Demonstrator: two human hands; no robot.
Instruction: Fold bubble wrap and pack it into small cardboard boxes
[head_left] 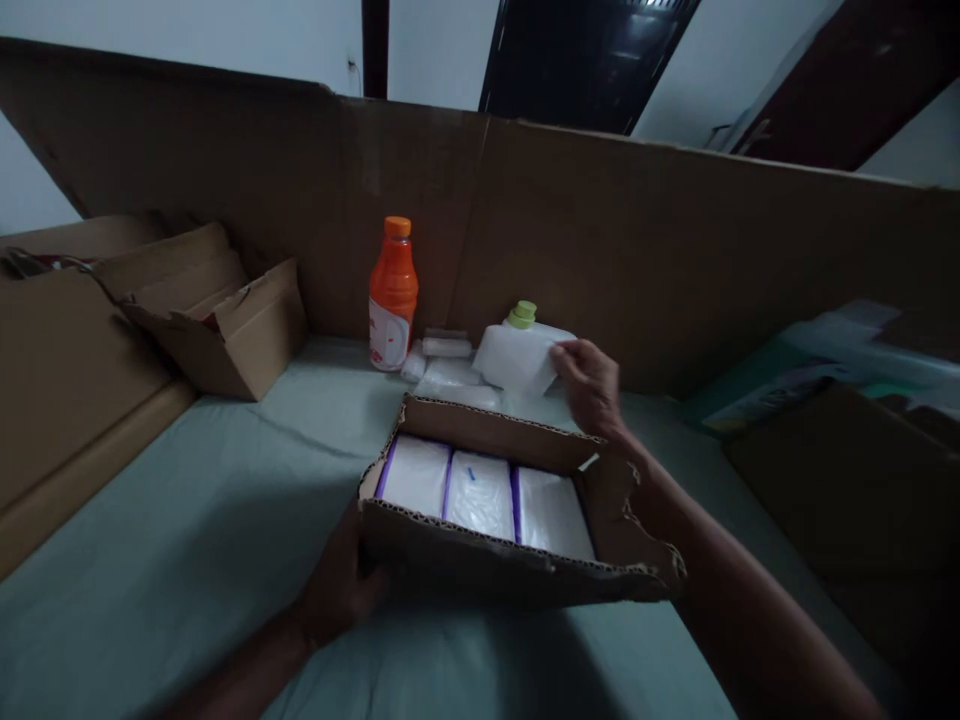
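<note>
My left hand (349,575) grips the left end of an open cardboard box (487,555) with torn edges. Inside the box lie three white packs (480,492) with purple sides, in a row. Beyond it, my right hand (589,380) has its fingers closed on the right end of a white plastic bottle (517,358) with a green cap (523,314). My right forearm passes beside the box's torn right end. Left of the white bottle are several clear plastic packets (450,372), and an orange bottle (393,290) stands upright behind them.
A tall cardboard wall (600,230) runs along the back. Brown cardboard boxes (262,320) stand at the left. At the right are a bottle of green liquid (780,370) and a dark cardboard box (832,470). A pale green cloth (247,460) covers the surface.
</note>
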